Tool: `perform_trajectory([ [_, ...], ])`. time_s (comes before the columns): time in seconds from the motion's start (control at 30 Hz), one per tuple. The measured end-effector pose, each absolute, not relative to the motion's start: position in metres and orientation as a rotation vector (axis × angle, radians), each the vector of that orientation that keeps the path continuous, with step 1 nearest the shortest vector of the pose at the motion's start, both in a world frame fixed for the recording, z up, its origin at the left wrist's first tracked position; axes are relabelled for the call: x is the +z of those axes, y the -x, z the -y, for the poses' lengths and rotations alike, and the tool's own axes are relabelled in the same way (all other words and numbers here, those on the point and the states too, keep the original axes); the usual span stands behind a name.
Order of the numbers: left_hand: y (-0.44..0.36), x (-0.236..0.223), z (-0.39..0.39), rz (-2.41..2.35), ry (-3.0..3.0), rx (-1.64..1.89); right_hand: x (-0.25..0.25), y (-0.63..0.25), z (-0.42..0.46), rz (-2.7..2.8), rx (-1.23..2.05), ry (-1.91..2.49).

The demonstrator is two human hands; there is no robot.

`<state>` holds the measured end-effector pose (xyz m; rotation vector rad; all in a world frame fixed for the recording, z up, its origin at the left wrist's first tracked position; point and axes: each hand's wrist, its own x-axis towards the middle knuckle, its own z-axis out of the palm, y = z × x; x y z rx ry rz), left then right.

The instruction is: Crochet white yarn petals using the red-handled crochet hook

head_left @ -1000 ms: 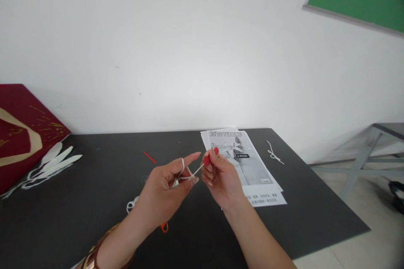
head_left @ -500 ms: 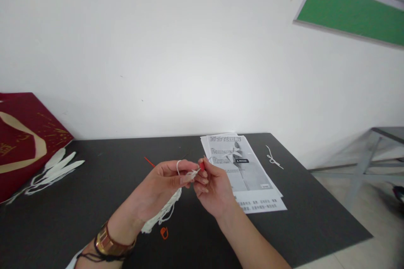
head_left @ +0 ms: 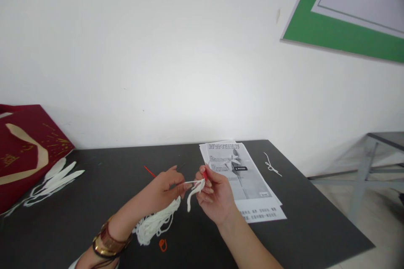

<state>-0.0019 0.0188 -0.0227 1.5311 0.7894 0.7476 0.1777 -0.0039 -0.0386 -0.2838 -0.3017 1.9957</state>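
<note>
My right hand (head_left: 217, 192) is closed around the red handle of a crochet hook (head_left: 205, 173); the hook's tip is hidden among fingers and yarn. A small white strip of crochet (head_left: 190, 201) hangs from the working point beside those fingers. Between finger and thumb, my left hand (head_left: 166, 188) pinches a white strand of yarn (head_left: 192, 182), stretched straight toward the right hand. Below the left hand lies a loose white yarn bundle (head_left: 154, 222) on the dark table. An orange stitch marker (head_left: 163, 244) sits just in front of it.
Printed sheets (head_left: 261, 189) lie behind my right hand, with a knotted white string (head_left: 271, 166) further right. White leaf-shaped pieces (head_left: 63, 173) rest at left by a dark red bag (head_left: 25, 151). A thin red stick (head_left: 149, 171) lies behind my left hand. The wall borders the table's back.
My left hand has drawn away leftward from the right, pulling the strand taut. The white crochet strip now hangs in view between the hands. The camera view has tilted slightly up.
</note>
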Motion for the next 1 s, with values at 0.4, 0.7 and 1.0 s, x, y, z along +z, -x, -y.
perform_trajectory([
  [0.4,0.019,-0.014,-0.028,-0.317,-0.322,1.341,-0.027,-0.194,0.004,0.368,1.932,0.158],
  [0.7,0.036,0.013,-0.021,-0.203,-0.074,1.550,-0.033,-0.190,0.002,0.426,1.930,0.124],
  [1.0,0.053,0.031,-0.010,-0.153,-0.136,1.664,-0.034,-0.192,0.000,0.428,1.934,0.104],
])
